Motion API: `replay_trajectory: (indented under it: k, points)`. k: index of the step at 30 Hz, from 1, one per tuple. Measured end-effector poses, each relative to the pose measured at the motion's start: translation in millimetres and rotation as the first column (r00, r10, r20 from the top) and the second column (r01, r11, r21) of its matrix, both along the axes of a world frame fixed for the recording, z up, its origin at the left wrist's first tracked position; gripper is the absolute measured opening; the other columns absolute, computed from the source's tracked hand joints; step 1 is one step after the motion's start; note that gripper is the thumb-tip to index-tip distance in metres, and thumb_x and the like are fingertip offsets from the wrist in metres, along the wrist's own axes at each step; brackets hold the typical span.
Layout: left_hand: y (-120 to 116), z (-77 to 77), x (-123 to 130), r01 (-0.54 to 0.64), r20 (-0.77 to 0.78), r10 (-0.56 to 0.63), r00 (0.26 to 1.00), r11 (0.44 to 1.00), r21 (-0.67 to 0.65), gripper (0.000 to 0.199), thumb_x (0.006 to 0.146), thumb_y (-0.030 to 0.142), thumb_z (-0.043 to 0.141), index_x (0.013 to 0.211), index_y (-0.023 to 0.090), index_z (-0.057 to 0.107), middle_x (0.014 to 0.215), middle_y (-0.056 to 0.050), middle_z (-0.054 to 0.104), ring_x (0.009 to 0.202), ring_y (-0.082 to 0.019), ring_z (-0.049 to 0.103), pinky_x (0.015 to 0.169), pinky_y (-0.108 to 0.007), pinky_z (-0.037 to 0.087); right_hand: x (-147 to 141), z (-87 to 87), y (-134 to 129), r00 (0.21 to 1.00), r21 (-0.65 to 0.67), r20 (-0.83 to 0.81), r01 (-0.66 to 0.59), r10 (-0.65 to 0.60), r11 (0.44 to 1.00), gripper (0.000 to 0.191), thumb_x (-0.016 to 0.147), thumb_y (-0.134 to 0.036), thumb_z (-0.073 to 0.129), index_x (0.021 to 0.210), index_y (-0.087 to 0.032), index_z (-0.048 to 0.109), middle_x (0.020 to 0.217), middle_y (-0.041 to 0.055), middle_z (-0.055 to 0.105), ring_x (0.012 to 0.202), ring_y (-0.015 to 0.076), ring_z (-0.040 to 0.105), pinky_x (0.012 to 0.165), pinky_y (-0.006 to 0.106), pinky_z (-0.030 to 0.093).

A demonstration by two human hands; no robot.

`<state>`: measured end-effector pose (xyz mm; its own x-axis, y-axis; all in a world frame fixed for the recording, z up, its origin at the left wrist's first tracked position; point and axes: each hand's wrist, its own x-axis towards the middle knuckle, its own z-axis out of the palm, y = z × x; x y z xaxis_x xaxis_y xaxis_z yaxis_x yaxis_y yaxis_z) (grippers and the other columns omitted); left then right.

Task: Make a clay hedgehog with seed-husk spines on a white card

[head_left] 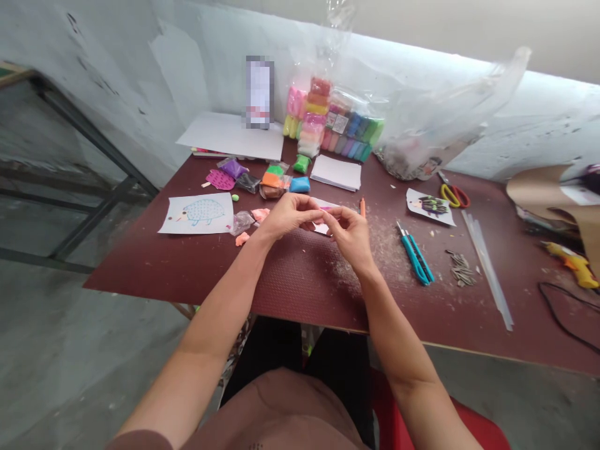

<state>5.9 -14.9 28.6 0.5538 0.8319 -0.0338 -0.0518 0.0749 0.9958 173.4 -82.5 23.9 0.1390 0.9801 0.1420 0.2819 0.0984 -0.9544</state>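
Note:
My left hand [296, 215] and my right hand [347, 230] meet above the middle of the dark red table [300, 275], fingertips pinched together. Whatever lies between the fingertips is too small and hidden to name. Behind and below them shows part of a white paper [323, 203] with a pink patch. Left of my left hand are pieces of peach clay [242, 239] and a crumpled clear wrapper [242, 222]. An orange pencil [362, 207] stands out just behind my right hand.
A hedgehog drawing [197, 213] lies at the left. Clay packs [299, 184] and a paper stack [336, 172] sit behind. At the right are a teal cutter [416, 255], seeds [462, 269], glue sticks [487, 269], scissors [454, 192] and a yellow glue gun [574, 262].

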Motion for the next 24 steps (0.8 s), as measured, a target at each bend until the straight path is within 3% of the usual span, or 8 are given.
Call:
replay_trajectory:
  k: [7, 11, 16, 20, 24]
  points:
    - [1.0, 2.0, -5.3, 0.101, 0.002, -0.101, 0.995, 0.995, 0.008, 0.040, 0.077, 0.047, 0.088, 0.093, 0.011, 0.078, 0.087, -0.008, 0.076, 0.069, -0.011, 0.068, 0.066, -0.023, 0.057, 4.1, 3.4, 1.9, 0.998, 0.017, -0.062, 0.015, -0.014, 1.000, 0.035, 0.088, -0.054, 0.074, 0.082, -0.020, 0.070, 0.073, 0.0014, 0.069, 0.060, 0.0112, 0.057, 0.053, 0.025, 0.047]
    - [1.6, 0.1, -6.3, 0.117, -0.044, -0.116, 0.992, 0.993, 0.013, 0.036, 0.080, 0.045, 0.086, 0.088, 0.011, 0.078, 0.084, -0.007, 0.076, 0.065, -0.010, 0.067, 0.064, -0.022, 0.056, 3.2, 6.6, 0.9, 0.997, 0.004, -0.080, 0.012, -0.012, 1.000, 0.032, 0.086, -0.051, 0.075, 0.083, -0.020, 0.071, 0.077, 0.0025, 0.071, 0.065, 0.0125, 0.060, 0.055, 0.025, 0.048]
    - [1.4, -0.2, -6.1, 0.121, -0.056, -0.119, 0.991, 0.992, 0.036, 0.036, 0.078, 0.046, 0.086, 0.081, 0.011, 0.076, 0.074, -0.004, 0.072, 0.062, -0.009, 0.064, 0.061, -0.021, 0.052, 3.6, 7.3, 1.3, 0.998, -0.032, -0.059, -0.036, 0.034, 0.999, 0.034, 0.084, -0.052, 0.077, 0.098, -0.021, 0.075, 0.084, 0.0040, 0.074, 0.076, 0.0163, 0.066, 0.061, 0.028, 0.051]
    - [0.3, 1.1, -6.3, 0.141, -0.063, -0.139, 0.988, 0.989, 0.036, 0.035, 0.077, 0.043, 0.086, 0.079, 0.010, 0.076, 0.071, -0.003, 0.071, 0.060, -0.008, 0.061, 0.059, -0.020, 0.050, 4.8, 4.6, 2.3, 0.997, -0.020, -0.033, -0.067, 0.066, 0.998, 0.031, 0.084, -0.051, 0.077, 0.083, -0.020, 0.071, 0.082, 0.0037, 0.073, 0.073, 0.0154, 0.065, 0.066, 0.030, 0.052]
    - [-0.3, 3.0, -7.6, 0.176, -0.054, -0.176, 0.983, 0.984, 0.007, 0.031, 0.076, 0.037, 0.087, 0.089, 0.010, 0.078, 0.080, -0.004, 0.074, 0.062, -0.009, 0.065, 0.060, -0.021, 0.053, 6.0, 3.3, 2.4, 1.000, -0.003, -0.004, -0.017, 0.017, 1.000, 0.026, 0.087, -0.045, 0.073, 0.083, -0.020, 0.070, 0.082, 0.0039, 0.074, 0.072, 0.0145, 0.064, 0.066, 0.030, 0.050]
